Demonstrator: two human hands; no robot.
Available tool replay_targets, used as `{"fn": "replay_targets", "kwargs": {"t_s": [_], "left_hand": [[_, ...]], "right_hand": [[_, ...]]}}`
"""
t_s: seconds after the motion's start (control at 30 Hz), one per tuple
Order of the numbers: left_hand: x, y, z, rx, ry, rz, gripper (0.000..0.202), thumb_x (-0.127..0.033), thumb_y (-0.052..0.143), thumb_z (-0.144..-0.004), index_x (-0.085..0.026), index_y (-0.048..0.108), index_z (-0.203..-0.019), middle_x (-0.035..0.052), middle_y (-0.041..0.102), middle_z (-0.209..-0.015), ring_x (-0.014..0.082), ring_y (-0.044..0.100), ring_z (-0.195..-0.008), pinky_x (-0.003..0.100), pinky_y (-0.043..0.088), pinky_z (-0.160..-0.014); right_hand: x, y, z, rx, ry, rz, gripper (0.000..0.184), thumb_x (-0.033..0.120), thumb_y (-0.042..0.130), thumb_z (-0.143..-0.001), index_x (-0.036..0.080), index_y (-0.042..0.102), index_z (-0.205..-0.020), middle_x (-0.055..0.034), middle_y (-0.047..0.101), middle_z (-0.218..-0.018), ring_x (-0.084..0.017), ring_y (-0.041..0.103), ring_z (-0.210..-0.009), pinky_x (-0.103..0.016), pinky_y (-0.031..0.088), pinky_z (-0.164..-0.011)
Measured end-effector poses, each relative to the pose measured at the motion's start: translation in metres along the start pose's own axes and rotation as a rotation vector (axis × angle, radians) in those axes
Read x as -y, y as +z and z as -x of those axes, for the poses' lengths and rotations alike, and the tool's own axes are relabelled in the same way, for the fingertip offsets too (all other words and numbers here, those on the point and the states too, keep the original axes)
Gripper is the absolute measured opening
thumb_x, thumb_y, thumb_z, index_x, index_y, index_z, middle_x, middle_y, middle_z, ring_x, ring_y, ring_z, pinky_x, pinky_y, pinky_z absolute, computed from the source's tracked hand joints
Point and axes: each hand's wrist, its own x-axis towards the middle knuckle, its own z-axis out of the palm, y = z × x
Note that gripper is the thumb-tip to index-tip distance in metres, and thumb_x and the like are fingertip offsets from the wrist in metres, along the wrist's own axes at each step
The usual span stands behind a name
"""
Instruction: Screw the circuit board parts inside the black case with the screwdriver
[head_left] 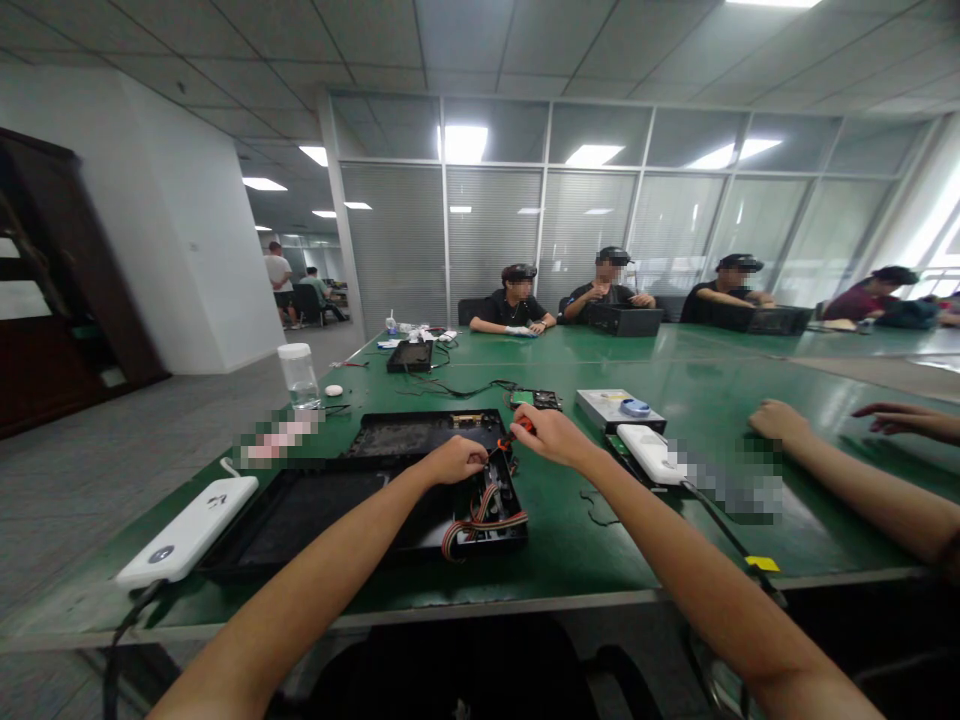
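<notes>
My right hand (556, 436) is wrapped round the orange-red handle of a screwdriver (516, 433). The tool slants down to the left, its tip at the inner right part of an open black metal case (300, 515). Beside the tip, my left hand (454, 460) reaches over the case with fingers curled together. Whatever they pinch is hidden. A multicoloured ribbon cable (480, 525) loops at the case's front right corner. Behind it lies a second black casing part (405, 437) with a dusty inside.
A white power bank (191, 530) lies left, near a clear bottle (298, 375). To the right are a silver drive (611, 405), a blue tape roll (634, 407) and another white power bank (651, 453). A co-worker's arms (840, 470) rest on the right; several people sit across.
</notes>
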Motion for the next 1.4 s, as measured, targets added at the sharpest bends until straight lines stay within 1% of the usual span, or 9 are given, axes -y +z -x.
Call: {"fn": "replay_targets", "kwargs": {"t_s": [0.1, 0.23, 0.33, 0.47, 0.67, 0.9, 1.13, 1.27, 1.4], "left_hand": [[-0.001, -0.001, 0.000, 0.006, 0.008, -0.010, 0.014, -0.017, 0.053, -0.073, -0.016, 0.064, -0.081, -0.0010, 0.064, -0.071, 0.0090, 0.054, -0.062, 0.017, 0.038, -0.062], [0.000, 0.000, -0.001, -0.001, 0.029, -0.008, 0.015, -0.018, 0.053, -0.075, -0.017, 0.066, -0.083, 0.0002, 0.065, -0.077, 0.0099, 0.057, -0.069, 0.016, 0.039, -0.066], [0.003, 0.000, -0.001, 0.005, 0.050, 0.003, 0.018, -0.018, 0.053, -0.075, -0.019, 0.066, -0.087, -0.0002, 0.066, -0.080, 0.0100, 0.058, -0.074, 0.016, 0.039, -0.069], [0.003, 0.000, -0.001, -0.001, 0.039, -0.008, 0.018, -0.018, 0.054, -0.074, -0.020, 0.067, -0.086, -0.0012, 0.066, -0.081, 0.0097, 0.058, -0.073, 0.016, 0.039, -0.069], [0.001, -0.001, -0.001, 0.010, 0.023, -0.030, 0.015, -0.020, 0.054, -0.074, -0.019, 0.066, -0.082, -0.0012, 0.066, -0.076, 0.0094, 0.058, -0.068, 0.015, 0.039, -0.065], [-0.003, -0.003, 0.000, -0.010, 0.026, -0.047, 0.014, -0.019, 0.054, -0.073, -0.018, 0.066, -0.081, -0.0011, 0.065, -0.074, 0.0094, 0.057, -0.065, 0.016, 0.038, -0.063], [-0.005, -0.005, 0.001, -0.001, 0.020, -0.040, 0.016, -0.019, 0.053, -0.073, -0.019, 0.067, -0.082, -0.0012, 0.065, -0.074, 0.0101, 0.057, -0.067, 0.017, 0.039, -0.063], [-0.003, -0.004, 0.002, -0.002, 0.039, -0.039, 0.017, -0.018, 0.052, -0.073, -0.019, 0.067, -0.082, -0.0009, 0.065, -0.074, 0.0097, 0.057, -0.066, 0.016, 0.038, -0.063], [-0.002, -0.003, 0.002, -0.002, 0.035, -0.050, 0.016, -0.017, 0.052, -0.073, -0.018, 0.066, -0.081, -0.0008, 0.065, -0.072, 0.0094, 0.056, -0.063, 0.016, 0.037, -0.062]], "right_hand": [[0.014, -0.017, -0.016, 0.070, -0.066, 0.121, 0.028, 0.040, 0.039, -0.082, 0.017, 0.052, -0.094, -0.0052, 0.061, -0.072, -0.016, 0.053, -0.064, -0.023, 0.030, -0.059], [0.024, -0.027, -0.028, 0.106, -0.052, 0.218, 0.026, 0.038, 0.042, -0.081, 0.017, 0.053, -0.092, -0.0050, 0.062, -0.073, -0.016, 0.055, -0.064, -0.022, 0.027, -0.056], [0.024, -0.026, -0.031, 0.125, -0.044, 0.228, 0.023, 0.036, 0.044, -0.080, 0.018, 0.054, -0.091, -0.0044, 0.063, -0.071, -0.015, 0.055, -0.063, -0.022, 0.027, -0.055], [0.022, -0.023, -0.031, 0.132, -0.092, 0.195, 0.023, 0.036, 0.044, -0.080, 0.018, 0.054, -0.091, -0.0042, 0.062, -0.071, -0.014, 0.053, -0.061, -0.022, 0.026, -0.056], [0.017, -0.023, -0.030, 0.072, -0.094, 0.159, 0.023, 0.035, 0.041, -0.081, 0.018, 0.052, -0.093, -0.0031, 0.061, -0.073, -0.014, 0.053, -0.063, -0.022, 0.027, -0.056], [0.018, -0.025, -0.031, 0.132, -0.124, 0.205, 0.025, 0.037, 0.042, -0.081, 0.017, 0.053, -0.093, -0.0043, 0.062, -0.072, -0.014, 0.053, -0.061, -0.022, 0.026, -0.055], [0.019, -0.024, -0.032, 0.123, -0.139, 0.141, 0.024, 0.036, 0.044, -0.081, 0.018, 0.053, -0.092, -0.0043, 0.062, -0.073, -0.014, 0.054, -0.063, -0.022, 0.028, -0.057], [0.019, -0.022, -0.033, 0.121, -0.117, 0.166, 0.025, 0.037, 0.044, -0.081, 0.018, 0.054, -0.094, -0.0041, 0.063, -0.074, -0.015, 0.055, -0.065, -0.022, 0.028, -0.057], [0.025, -0.023, -0.033, 0.139, -0.143, 0.236, 0.029, 0.041, 0.042, -0.081, 0.018, 0.056, -0.093, -0.0062, 0.064, -0.072, -0.016, 0.056, -0.065, -0.023, 0.029, -0.057]]}}
